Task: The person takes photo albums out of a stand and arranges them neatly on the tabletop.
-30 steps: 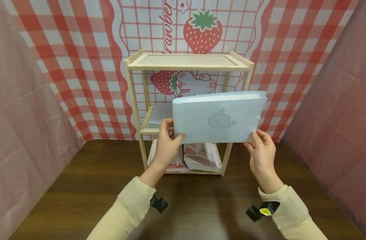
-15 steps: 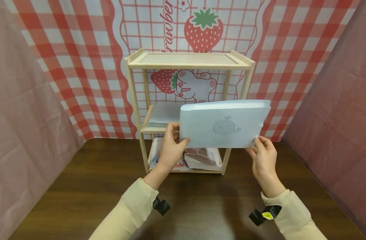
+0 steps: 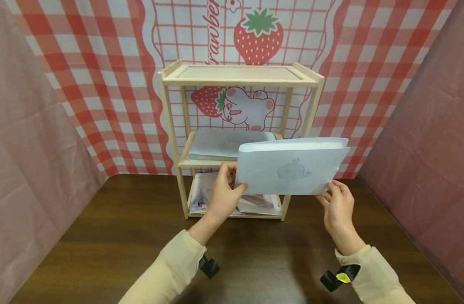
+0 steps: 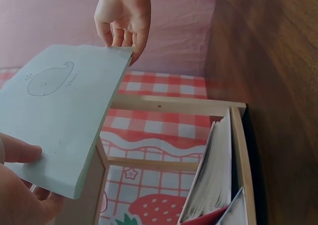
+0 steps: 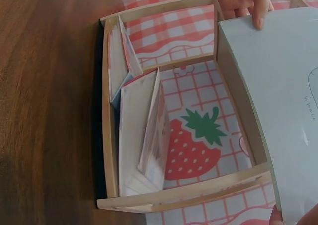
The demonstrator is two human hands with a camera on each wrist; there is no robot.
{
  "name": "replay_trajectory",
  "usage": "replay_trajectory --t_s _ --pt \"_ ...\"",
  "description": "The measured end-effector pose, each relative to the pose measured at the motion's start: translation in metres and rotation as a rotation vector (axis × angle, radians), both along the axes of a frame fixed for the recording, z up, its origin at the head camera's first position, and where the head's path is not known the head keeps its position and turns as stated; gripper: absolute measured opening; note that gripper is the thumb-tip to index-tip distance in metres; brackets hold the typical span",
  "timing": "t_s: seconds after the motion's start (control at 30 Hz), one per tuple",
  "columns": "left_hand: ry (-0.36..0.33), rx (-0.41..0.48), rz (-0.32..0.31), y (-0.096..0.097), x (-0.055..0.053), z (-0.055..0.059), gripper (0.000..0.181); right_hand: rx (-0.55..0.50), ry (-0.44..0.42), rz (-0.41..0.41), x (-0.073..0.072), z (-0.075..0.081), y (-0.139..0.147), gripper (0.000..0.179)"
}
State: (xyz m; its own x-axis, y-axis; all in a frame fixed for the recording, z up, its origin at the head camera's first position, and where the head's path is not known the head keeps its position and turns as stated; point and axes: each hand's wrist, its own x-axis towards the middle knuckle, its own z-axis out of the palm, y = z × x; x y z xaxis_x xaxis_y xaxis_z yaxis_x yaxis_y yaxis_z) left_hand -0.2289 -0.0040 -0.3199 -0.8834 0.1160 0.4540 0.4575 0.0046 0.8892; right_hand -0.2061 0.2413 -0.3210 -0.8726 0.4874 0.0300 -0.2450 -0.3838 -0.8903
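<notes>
Grip: the left hand (image 3: 226, 194) is pinching the book (image 3: 292, 172) at its lower left corner, thumb lying on the cover, fingers going behind; the right hand (image 3: 339, 207) is pinching the lower right corner.
Book: hanging in the air between both hands, in front of the rack (image 3: 237, 73), hiding the right part of its middle shelf (image 3: 203, 163); the top edge is slanting, its right end sitting higher.
Cover: pale blue, showing a line-drawn whale (image 3: 292, 171); the word "Whale" is appearing beside it in the right wrist view. White pages are showing along the top.
Second book: another pale blue one (image 3: 216, 145) is lying on the middle shelf, showing a faint drawing, partly hidden.
Bottom tier: lower books (image 3: 259, 205) are leaning there, their thick page blocks showing in the wrist views.
Rack: light wood, standing on the dark table (image 3: 110, 236).
Sleeves: cream sleeves (image 3: 171, 264) are covering both forearms; black wrist cameras (image 3: 210, 267) are sitting at the cuffs.
Backdrop: red-and-white checked cloth (image 3: 118, 76), bearing strawberries; pink drapes (image 3: 34, 139) are hanging at both sides.
</notes>
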Motion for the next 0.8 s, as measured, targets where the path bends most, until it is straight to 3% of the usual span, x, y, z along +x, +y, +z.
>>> replay_trajectory --t_s 0.43,0.8 --pt "0.000 -0.050 0.035 0.011 0.003 -0.008 0.035 -0.032 -0.025 -0.004 0.002 -0.012 0.010 0.010" --pt "-0.022 -0.071 0.006 0.022 0.007 -0.020 0.034 -0.001 -0.097 0.005 0.007 -0.022 0.023 0.014"
